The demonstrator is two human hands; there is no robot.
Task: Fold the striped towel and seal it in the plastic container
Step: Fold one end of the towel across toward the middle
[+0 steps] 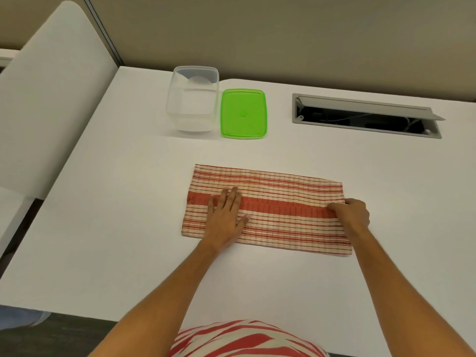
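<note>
Far left, a clear plastic container stands open, its green lid just right. Nearer, the left hand presses flat, fingers spread, on the striped towel; the right hand pinches its right edge. If the flat hand slips, the fold may skew.

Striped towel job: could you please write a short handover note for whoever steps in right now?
Left hand: flat, pressing the striped towel.
Right hand: pinching the towel's right edge.
Towel lies on the table as a long strip, apparently partly folded.
Clear container stands open behind it, green lid lying beside it on the right.
Left: fold the strip smaller, place it in the container, press the lid on.
</note>
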